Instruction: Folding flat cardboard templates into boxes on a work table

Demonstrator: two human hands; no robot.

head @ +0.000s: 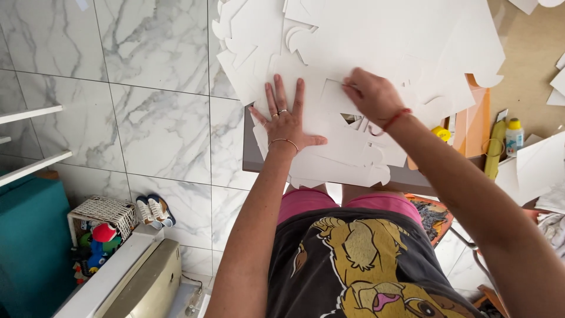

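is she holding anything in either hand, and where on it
Left hand presses flat on the white cut-out sheet, gripping nothing. Right hand pinches that sheet at the edge of its cut opening.

It looks like a home used for craft work: marble floor tiles, a basket of toys, shoes, a table with white paper cutouts and glue bottle.

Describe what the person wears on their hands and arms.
Both arms are bare, with no sleeves in view. The left hand has rings on two fingers and a thin metal bangle at the wrist. The right hand shows no rings; a red cord bracelet circles its wrist.
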